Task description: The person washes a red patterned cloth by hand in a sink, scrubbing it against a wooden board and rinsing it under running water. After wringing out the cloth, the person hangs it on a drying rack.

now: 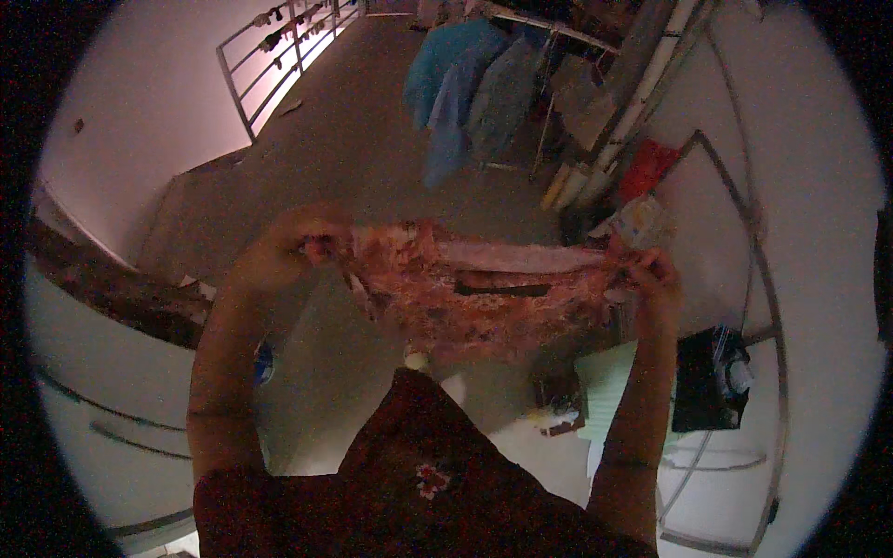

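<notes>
A reddish-pink patterned cloth garment [481, 321] is stretched sideways in front of my body. My left hand [317, 237] grips its left end, blurred in the dim light. At the opposite end, the fingers of my right hand [652, 275] are pinched on the fabric. A paler band [523, 257] runs along the upper edge between the hands. Below that band a narrow dark gap shows in the cloth. The lower part hangs in loose folds, and what kind of garment it is cannot be told.
Blue and grey clothes [457, 91] hang from a rail ahead. A metal window grille [272, 70] with small hanging items is at upper left. A metal frame [778, 370] holding a black item [708, 380] stands right, near a red cloth [649, 167]. A pale cabinet [118, 390] is at left.
</notes>
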Demonstrator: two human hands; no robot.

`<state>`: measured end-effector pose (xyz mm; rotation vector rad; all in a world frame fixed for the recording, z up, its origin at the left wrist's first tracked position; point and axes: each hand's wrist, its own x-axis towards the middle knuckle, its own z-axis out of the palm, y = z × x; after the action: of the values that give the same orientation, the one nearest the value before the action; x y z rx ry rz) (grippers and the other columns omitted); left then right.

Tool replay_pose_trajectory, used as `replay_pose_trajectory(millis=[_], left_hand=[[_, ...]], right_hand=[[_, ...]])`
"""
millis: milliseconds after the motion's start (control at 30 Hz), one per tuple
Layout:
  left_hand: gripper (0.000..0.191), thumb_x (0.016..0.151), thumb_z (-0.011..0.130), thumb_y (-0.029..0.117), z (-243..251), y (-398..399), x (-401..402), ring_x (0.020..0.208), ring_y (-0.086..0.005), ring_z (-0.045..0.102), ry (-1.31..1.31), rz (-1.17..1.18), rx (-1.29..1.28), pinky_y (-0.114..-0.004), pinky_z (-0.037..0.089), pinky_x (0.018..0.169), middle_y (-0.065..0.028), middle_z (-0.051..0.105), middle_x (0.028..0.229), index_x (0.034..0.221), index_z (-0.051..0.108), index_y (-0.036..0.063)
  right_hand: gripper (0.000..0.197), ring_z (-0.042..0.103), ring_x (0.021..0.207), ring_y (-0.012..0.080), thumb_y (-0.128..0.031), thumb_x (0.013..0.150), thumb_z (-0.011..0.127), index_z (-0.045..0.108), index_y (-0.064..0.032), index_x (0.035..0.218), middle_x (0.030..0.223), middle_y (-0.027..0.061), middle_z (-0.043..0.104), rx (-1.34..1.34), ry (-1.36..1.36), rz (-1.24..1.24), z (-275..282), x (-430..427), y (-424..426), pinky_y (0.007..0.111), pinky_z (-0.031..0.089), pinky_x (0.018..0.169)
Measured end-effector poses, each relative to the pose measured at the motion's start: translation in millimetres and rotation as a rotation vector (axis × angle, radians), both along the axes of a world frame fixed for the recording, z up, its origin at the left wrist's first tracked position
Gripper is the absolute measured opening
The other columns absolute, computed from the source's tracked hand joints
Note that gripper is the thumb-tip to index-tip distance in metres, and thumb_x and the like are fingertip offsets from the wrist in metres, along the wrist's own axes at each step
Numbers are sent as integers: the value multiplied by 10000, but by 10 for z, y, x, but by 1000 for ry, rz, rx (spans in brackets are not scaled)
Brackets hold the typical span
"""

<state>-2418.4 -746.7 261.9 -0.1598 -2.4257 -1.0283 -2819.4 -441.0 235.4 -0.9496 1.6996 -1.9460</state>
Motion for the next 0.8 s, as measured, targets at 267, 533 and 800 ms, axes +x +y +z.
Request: replay_pose_trajectory(millis=[267, 533, 800], left_hand=[[263, 840, 670, 233, -1012, -616, -936, 820, -181, 602, 67, 769, 545, -328, 479, 722, -43, 627, 885, 1037, 623, 66], [598, 864, 546, 539, -1402, -1114, -1732, 994, -194, 579, 360, 474, 1438, -377, 506, 768, -43, 592, 1109, 1253, 503, 86], [663, 874, 503, 584, -1266, -1473, -2882, 1040, -237, 572, 483, -2, 1823, -365, 514, 781, -76, 538, 1240, 1283, 456, 64]], right_hand=[[165, 597, 751, 166, 7, 723, 604, 466, -79, 749, 829, 74, 615, -15, -18, 89, 103, -725, -1005, 286, 486, 660], [198, 584, 774, 159, 44, 684, 599, 450, -79, 728, 849, 83, 613, 81, 46, -7, 261, -1067, -1453, 292, 469, 714], [195, 573, 817, 163, 23, 707, 630, 471, -78, 753, 858, 50, 598, 176, 92, 61, 85, -2104, -2034, 297, 468, 751]])
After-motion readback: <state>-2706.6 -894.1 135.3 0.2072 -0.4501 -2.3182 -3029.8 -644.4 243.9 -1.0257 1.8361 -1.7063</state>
